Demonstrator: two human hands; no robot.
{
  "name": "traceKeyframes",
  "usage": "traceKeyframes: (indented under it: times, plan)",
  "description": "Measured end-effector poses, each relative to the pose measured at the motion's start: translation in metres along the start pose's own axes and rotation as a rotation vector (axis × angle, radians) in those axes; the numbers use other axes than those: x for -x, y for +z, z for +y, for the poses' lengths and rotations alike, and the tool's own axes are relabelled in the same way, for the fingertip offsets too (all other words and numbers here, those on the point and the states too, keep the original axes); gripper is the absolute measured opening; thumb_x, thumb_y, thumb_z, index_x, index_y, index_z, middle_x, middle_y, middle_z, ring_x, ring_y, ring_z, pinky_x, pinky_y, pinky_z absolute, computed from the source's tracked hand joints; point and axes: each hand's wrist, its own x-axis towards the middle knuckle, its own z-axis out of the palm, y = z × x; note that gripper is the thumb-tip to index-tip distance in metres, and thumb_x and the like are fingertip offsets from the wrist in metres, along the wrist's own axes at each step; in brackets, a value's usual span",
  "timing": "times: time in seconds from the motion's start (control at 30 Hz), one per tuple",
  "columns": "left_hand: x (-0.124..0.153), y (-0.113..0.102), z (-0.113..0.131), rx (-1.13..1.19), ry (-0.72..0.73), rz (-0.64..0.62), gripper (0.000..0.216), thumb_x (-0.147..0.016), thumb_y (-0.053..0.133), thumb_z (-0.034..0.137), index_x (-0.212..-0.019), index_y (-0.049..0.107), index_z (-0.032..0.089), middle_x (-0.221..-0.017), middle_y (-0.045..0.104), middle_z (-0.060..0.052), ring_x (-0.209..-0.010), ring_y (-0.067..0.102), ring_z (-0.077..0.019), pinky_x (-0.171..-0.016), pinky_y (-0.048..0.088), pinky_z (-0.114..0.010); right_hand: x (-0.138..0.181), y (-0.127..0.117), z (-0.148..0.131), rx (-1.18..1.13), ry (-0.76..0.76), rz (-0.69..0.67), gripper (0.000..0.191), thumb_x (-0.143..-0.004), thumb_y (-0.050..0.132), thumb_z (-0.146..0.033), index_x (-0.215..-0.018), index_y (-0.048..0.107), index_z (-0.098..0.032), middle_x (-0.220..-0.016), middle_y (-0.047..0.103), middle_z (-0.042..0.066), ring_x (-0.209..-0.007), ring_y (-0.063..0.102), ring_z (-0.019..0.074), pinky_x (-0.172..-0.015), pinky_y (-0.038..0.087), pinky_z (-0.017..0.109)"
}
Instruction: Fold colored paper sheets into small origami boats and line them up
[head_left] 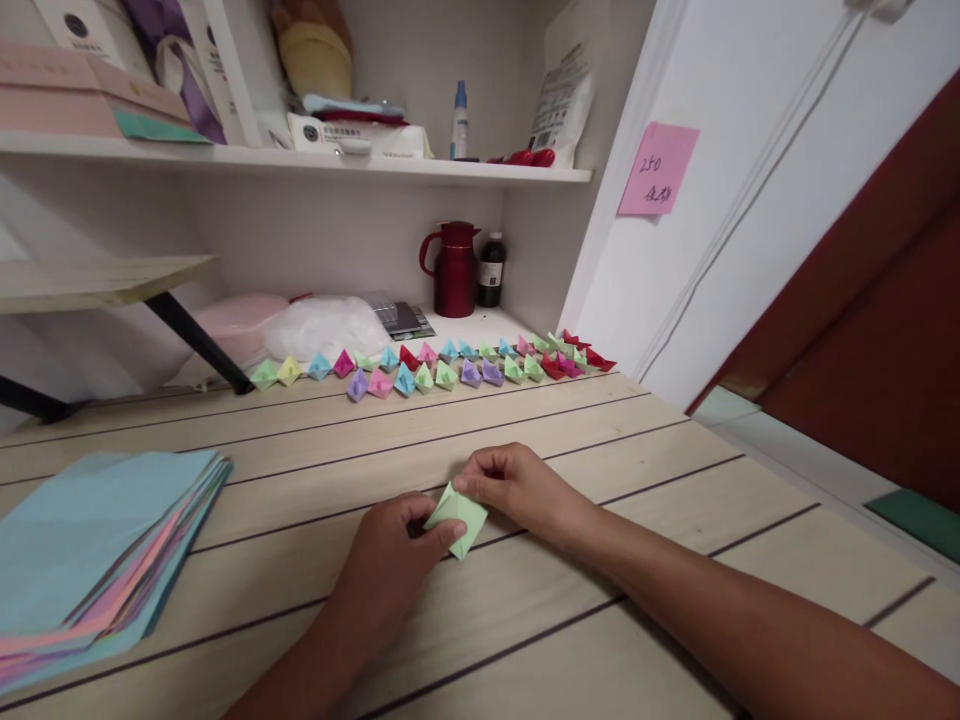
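Observation:
A small folded piece of light green paper lies just above the wooden tabletop, pinched between both hands. My left hand grips its lower left side with thumb and fingers closed. My right hand pinches its upper corner with fingertips pressed together. Behind them, two rows of finished little paper boats in green, blue, pink, purple and red stand along the far edge of the table.
A stack of coloured paper sheets lies at the left. At the back stand a red jug, a dark bottle and a white plastic bag. A pink sticky note hangs on the white door at right.

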Motion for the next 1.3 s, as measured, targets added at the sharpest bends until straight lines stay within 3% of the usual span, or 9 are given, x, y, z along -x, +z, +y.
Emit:
traceKeyframes:
  times: [0.13,0.27,0.4,0.53,0.63,0.8,0.97,1.13,1.3]
  plan:
    - [-0.001,-0.003,0.001,-0.009,-0.023,0.008,0.027,-0.069,0.060,0.042,-0.059,0.060,0.017,-0.055,0.043,0.005,-0.056,0.038,-0.0128,-0.055,0.027,-0.025,0.004,-0.002,-0.007,-0.050,-0.057,-0.071,0.040,-0.086,0.056,-0.053,-0.074,0.062,-0.015,-0.064,0.051,-0.002,-0.059,0.043,0.0103,-0.057,0.034,0.023]
    - [-0.001,-0.002,0.001,-0.030,-0.024,0.018,0.027,-0.070,0.060,0.042,-0.058,0.058,0.017,-0.055,0.041,0.006,-0.056,0.038,-0.0120,-0.054,0.027,-0.025,0.006,0.003,-0.011,-0.069,-0.037,-0.037,0.031,-0.071,0.075,-0.043,-0.077,0.064,-0.015,-0.070,0.058,-0.001,-0.065,0.050,0.0115,-0.061,0.039,0.023]
    - [0.000,-0.004,-0.001,-0.177,0.036,0.040,0.029,-0.076,0.058,0.041,-0.058,0.056,0.018,-0.056,0.045,0.005,-0.056,0.043,-0.0131,-0.055,0.030,-0.026,-0.001,0.005,0.000,0.004,-0.023,0.031,0.020,-0.076,0.070,-0.033,-0.073,0.064,-0.014,-0.066,0.058,-0.001,-0.061,0.049,0.0109,-0.058,0.038,0.023]
    - [-0.005,-0.019,-0.013,-0.315,0.214,0.173,0.028,-0.086,0.050,0.043,-0.079,0.065,0.021,-0.079,0.062,0.000,-0.068,0.057,-0.0164,-0.065,0.043,-0.030,-0.012,0.003,0.011,0.282,-0.116,0.124,0.011,-0.077,0.070,-0.026,-0.070,0.067,-0.017,-0.072,0.065,0.001,-0.074,0.056,0.0154,-0.070,0.041,0.027]
    - [-0.013,-0.027,-0.027,-0.365,0.381,0.341,0.020,-0.085,0.054,0.035,-0.094,0.066,0.021,-0.105,0.059,-0.005,-0.089,0.062,-0.0199,-0.080,0.048,-0.035,-0.018,0.002,0.014,0.498,-0.196,0.195,0.011,-0.075,0.074,-0.024,-0.068,0.068,-0.019,-0.079,0.069,0.002,-0.086,0.057,0.0186,-0.083,0.039,0.031]
    - [-0.016,-0.021,-0.031,-0.617,0.631,0.121,0.022,-0.087,0.054,0.019,-0.103,0.067,0.026,-0.121,0.059,-0.005,-0.106,0.058,-0.0227,-0.090,0.046,-0.042,-0.022,0.005,0.017,0.617,-0.201,0.212,0.011,-0.073,0.077,-0.026,-0.069,0.068,-0.021,-0.079,0.067,0.002,-0.089,0.056,0.0203,-0.084,0.038,0.034]
    - [-0.014,-0.018,-0.023,-0.745,0.664,-0.011,0.018,-0.088,0.056,0.019,-0.102,0.067,0.023,-0.109,0.068,-0.004,-0.102,0.059,-0.0235,-0.089,0.045,-0.044,-0.019,-0.002,0.018,0.593,-0.243,0.202,0.021,-0.072,0.077,-0.024,-0.091,0.068,-0.022,-0.087,0.061,0.003,-0.085,0.055,0.0182,-0.080,0.041,0.032]
    - [-0.014,-0.020,-0.026,-0.705,0.650,-0.006,0.019,-0.088,0.057,0.022,-0.104,0.068,0.024,-0.112,0.066,-0.004,-0.104,0.058,-0.0224,-0.088,0.045,-0.042,-0.014,-0.031,0.012,0.364,-0.344,-0.131,0.010,-0.084,0.066,-0.025,-0.092,0.067,-0.019,-0.095,0.063,0.004,-0.086,0.058,0.0150,-0.078,0.045,0.027]
    - [-0.015,-0.017,-0.026,-0.669,0.599,0.029,0.015,-0.086,0.061,0.026,-0.098,0.070,0.025,-0.109,0.067,-0.003,-0.102,0.058,-0.0222,-0.088,0.044,-0.042,-0.010,-0.041,0.008,0.564,-0.401,-0.250,0.036,-0.068,0.082,-0.033,-0.099,0.067,-0.023,-0.101,0.066,0.002,-0.103,0.055,0.0208,-0.093,0.039,0.034]
